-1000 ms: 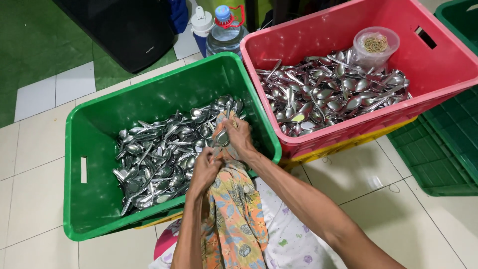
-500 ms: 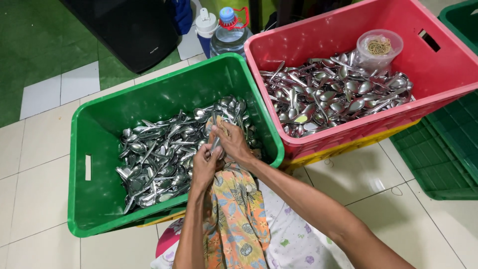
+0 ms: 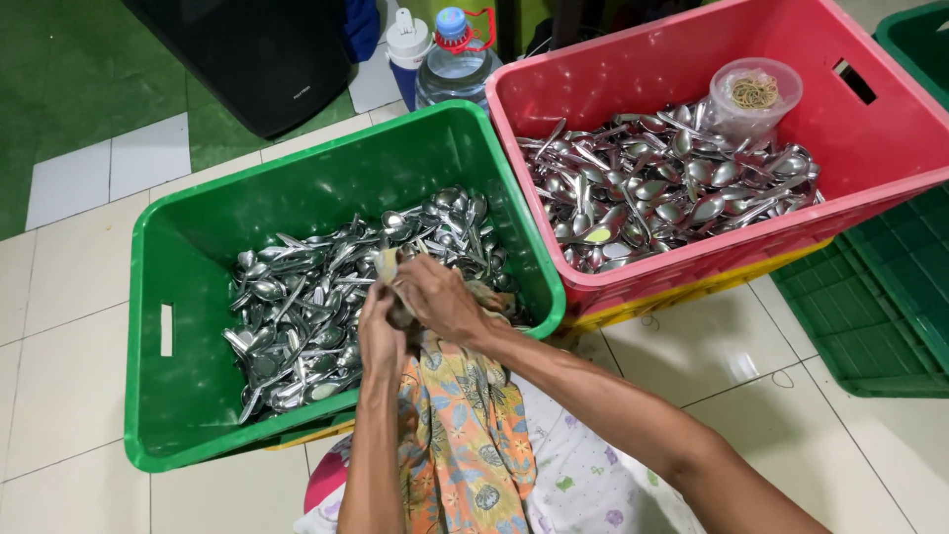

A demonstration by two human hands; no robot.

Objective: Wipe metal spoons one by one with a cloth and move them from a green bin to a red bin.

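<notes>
**Both hands on cloth at green crate's front edge**

We have both hands together over the front rim of the green crate (image 3: 158, 396). Left hand (image 3: 381, 331) and right hand (image 3: 440, 302) touch each other, fingers curled and pinching a patterned cloth (image 3: 465, 435) that hangs down in front of the crate. A bit of pale metal shows at the fingertips; we cannot tell whether it's a spoon. The spoons (image 3: 306, 307) fill the crate floor just behind the hands. Right of the green crate, touching it, sits a red crate (image 3: 890, 119) with more spoons and a small clear tub (image 3: 756, 94). Behind the green crate stands a water bottle (image 3: 453, 59).
</notes>
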